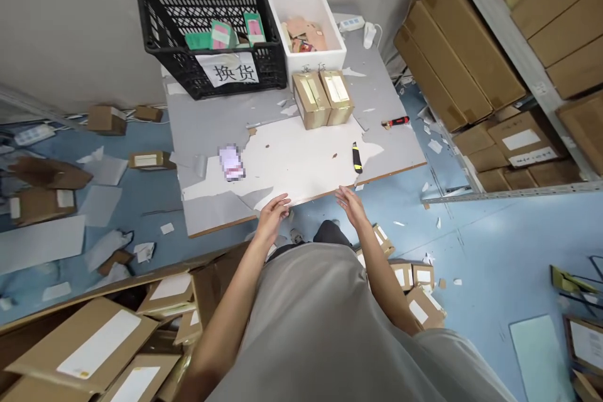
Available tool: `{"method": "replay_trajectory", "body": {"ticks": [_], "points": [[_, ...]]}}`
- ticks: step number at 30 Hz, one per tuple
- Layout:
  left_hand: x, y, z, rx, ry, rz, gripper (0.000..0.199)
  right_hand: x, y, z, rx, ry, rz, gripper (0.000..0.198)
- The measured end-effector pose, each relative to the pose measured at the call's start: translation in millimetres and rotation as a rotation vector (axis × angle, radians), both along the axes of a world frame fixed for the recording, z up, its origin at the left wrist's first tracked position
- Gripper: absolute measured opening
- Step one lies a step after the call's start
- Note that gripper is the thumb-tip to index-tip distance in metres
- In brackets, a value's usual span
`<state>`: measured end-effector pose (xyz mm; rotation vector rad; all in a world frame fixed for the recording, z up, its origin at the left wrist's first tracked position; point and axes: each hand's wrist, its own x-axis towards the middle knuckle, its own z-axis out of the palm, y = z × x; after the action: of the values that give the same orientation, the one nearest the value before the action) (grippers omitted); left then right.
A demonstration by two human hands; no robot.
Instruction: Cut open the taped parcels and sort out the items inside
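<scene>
My left hand hovers at the table's front edge with its fingers loosely stretched and nothing in it. To the right, my right hand is held by the same edge, fingers apart and holding nothing. Between and beyond them lies the worn white and grey table top. A black and yellow utility knife rests just past my right hand. Two small taped cardboard boxes stand side by side farther back. A blurred-out phone-like object lies beyond my left hand. A red and black cutter is near the right edge.
At the back stand a black crate with green and pink boxes and a white foam box holding cardboard scraps. Shelves with cartons rise on the right. A large carton of parcels sits at lower left. Paper and boxes litter the floor.
</scene>
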<state>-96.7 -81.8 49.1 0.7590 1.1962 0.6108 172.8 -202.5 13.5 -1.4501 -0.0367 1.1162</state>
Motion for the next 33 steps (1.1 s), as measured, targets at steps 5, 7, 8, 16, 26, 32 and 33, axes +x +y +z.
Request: {"method": "replay_trajectory", "body": {"ticks": [5,7,8,16,26,32,33], "points": [[13,33,12.1,0.039,0.023,0.04,0.065,52,96,11,-0.045,-0.256,0.098,0.04],[23,46,20.7,0.042,0.027,0.055,0.067,77,136,16,-0.042,-0.364,0.129,0.045],[28,52,25.8,0.046,0.028,0.069,0.068,89,157,18,-0.048,-0.449,0.157,0.049],[95,78,59.9,0.014,0.024,0.229,0.063,173,299,23,-0.251,-0.933,0.38,0.095],[134,66,56.7,-0.096,0.109,0.201,0.061,199,339,-10,-0.363,-0.929,0.365,0.102],[143,84,54.8,-0.07,0.073,0.183,0.061,221,340,15,-0.434,-0.87,0.276,0.089],[143,86,53.9,-0.073,0.056,0.179,0.061,226,331,23,-0.438,-0.895,0.263,0.087]]}}
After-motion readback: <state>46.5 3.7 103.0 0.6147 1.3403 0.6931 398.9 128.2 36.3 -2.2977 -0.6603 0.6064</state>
